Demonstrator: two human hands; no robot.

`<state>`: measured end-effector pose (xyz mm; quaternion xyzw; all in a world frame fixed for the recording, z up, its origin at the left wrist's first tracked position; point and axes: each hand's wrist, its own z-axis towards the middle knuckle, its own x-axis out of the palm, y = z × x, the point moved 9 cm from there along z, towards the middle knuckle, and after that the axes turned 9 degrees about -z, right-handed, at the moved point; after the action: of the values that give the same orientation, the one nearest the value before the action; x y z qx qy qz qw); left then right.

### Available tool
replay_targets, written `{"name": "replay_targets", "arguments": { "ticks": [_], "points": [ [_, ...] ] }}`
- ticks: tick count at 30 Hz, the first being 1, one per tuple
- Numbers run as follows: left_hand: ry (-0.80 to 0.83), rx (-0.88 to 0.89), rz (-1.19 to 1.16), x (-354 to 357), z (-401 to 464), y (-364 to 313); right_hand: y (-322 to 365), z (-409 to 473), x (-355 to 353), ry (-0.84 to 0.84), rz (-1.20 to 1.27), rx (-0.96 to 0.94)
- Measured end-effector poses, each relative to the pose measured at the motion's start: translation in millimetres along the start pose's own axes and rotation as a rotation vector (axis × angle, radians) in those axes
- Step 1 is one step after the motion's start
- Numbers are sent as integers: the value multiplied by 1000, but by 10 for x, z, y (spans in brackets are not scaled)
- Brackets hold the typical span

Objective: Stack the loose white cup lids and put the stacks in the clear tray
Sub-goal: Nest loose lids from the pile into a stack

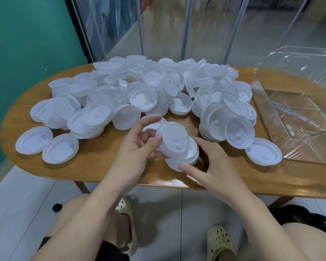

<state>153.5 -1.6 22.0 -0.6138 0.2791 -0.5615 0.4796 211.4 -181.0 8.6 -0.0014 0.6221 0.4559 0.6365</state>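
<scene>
Pinching a short stack of round white plastic cup lids point(174, 141) between curled thumb and fingers, the left hand point(139, 147) tilts it above the near edge of the oval wooden table point(102, 166). The right hand point(208, 164) curls around a lower stack of white lids point(184, 159) beneath it. Loose white lids point(139, 91) heap across the table's middle; the clear plastic tray point(297, 113) sits at its right end.

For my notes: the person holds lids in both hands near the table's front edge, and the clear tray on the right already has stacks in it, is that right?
Not quite: the head view shows the clear tray holds no lids. The left hand and right hand do hold lids near the table front.
</scene>
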Motion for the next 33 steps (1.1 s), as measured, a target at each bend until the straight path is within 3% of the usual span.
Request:
{"name": "replay_targets", "arguments": {
  "ticks": [8,20,33],
  "points": [
    [-71,-97,164,-142,36,127,-43,-1,23,3,-13,14],
    [80,-96,514,-88,64,256,-27,-7,18,7,-14,8],
    [95,-46,639,-33,36,254,32,-6,-14,-20,13,7]
  ]
}}
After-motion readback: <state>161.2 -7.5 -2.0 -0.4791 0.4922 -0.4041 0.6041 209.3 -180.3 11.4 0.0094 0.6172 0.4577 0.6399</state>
